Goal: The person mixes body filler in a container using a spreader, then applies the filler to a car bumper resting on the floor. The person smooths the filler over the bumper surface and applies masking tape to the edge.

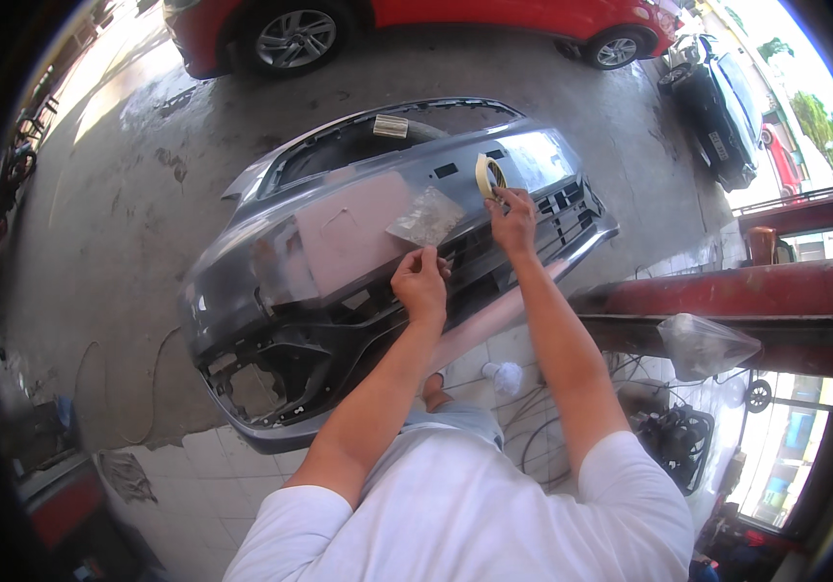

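Observation:
A dark grey car bumper [242, 242] with a pinkish, dull patch [353, 228] stretches in front of me. My left hand [421, 283] is closed in a pinch at the near corner of a small, crinkled, greyish sheet [426, 217], which looks like plastic and is over the bumper's surface. In my right hand [513, 223] is a roll of masking tape [483, 177], gripped at its lower edge and tilted up over the bumper's right part. A beige ribbed block [390, 126] rests by the bumper's far opening.
A red car [494, 12] stands beyond the bumper, and a dark car [727, 116] at the far right. A red beam [727, 291] with a clear plastic bag [705, 346] on it runs along my right. Cables [538, 427] lie on the white tiles near my feet.

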`<control>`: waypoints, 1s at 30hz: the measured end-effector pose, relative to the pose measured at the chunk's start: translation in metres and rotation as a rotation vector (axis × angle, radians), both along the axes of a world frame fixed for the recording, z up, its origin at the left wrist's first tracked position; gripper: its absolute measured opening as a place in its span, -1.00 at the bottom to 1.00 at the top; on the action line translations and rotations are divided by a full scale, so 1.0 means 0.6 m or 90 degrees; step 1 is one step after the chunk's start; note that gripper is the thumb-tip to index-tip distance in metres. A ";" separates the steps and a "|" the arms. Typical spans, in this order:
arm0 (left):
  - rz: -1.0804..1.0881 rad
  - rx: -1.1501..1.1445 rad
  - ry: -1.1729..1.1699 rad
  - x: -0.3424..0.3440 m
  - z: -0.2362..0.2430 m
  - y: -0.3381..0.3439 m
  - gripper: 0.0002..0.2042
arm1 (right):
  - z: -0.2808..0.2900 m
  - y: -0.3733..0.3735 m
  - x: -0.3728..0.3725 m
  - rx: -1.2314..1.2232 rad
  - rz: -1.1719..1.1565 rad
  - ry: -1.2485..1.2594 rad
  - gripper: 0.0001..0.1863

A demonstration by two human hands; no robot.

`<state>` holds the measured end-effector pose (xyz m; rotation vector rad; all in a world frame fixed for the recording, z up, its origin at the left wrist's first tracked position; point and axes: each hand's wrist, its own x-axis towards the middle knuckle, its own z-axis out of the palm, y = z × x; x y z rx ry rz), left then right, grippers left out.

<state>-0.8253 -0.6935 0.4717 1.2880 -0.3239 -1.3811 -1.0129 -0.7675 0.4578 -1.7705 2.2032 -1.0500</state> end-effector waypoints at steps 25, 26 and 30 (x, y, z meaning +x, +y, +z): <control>0.028 -0.052 -0.858 0.427 0.010 0.012 -0.63 | 0.209 0.276 0.067 0.054 0.060 -1.135 -0.50; -0.014 -0.005 -0.941 0.456 -0.012 -0.003 -0.56 | 0.213 0.299 0.056 0.062 0.038 -1.173 -0.49; -0.187 0.121 -0.988 0.459 -0.003 -0.036 -0.41 | 0.205 0.421 -0.015 0.009 0.131 -1.202 -0.42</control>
